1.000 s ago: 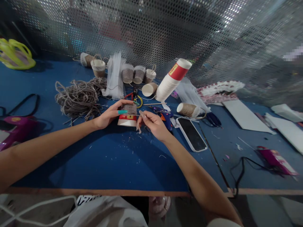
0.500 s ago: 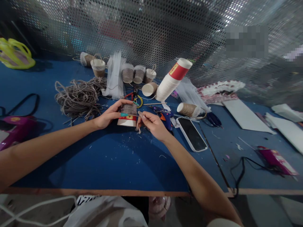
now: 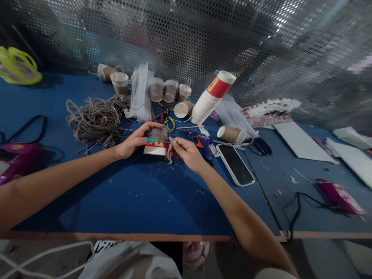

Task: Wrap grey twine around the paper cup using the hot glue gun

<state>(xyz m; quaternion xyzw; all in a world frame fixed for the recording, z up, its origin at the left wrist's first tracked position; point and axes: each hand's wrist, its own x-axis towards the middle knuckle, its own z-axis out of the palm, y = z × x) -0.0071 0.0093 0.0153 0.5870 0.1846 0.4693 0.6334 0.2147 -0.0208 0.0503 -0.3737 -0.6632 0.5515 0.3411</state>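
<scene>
A paper cup [image 3: 156,148], red and white, is partly wrapped in grey cord [image 3: 157,134] and lies rim toward me at the middle of the blue table. My left hand [image 3: 136,140] grips the cup from its left side, the thumb with a teal nail across the front of the cord. On the cup's right, my right hand [image 3: 186,152] pinches the cord between thumb and finger, close against the wrapped part. The cord's tail hangs below the right fingers. Behind the cup lie pliers with red and yellow handles [image 3: 171,124].
A heap of grey cord [image 3: 93,120] lies left. Several wrapped cups [image 3: 157,90] and a leaning stack of paper cups [image 3: 213,97] stand behind. To the right are a blue glue gun [image 3: 205,145], a phone [image 3: 236,165] and white boards [image 3: 303,143]. A perforated metal screen [image 3: 186,42] bounds the back.
Both hands stay at the cup with nearly the same grip. The left thumb has shifted slightly left and up over the cord.
</scene>
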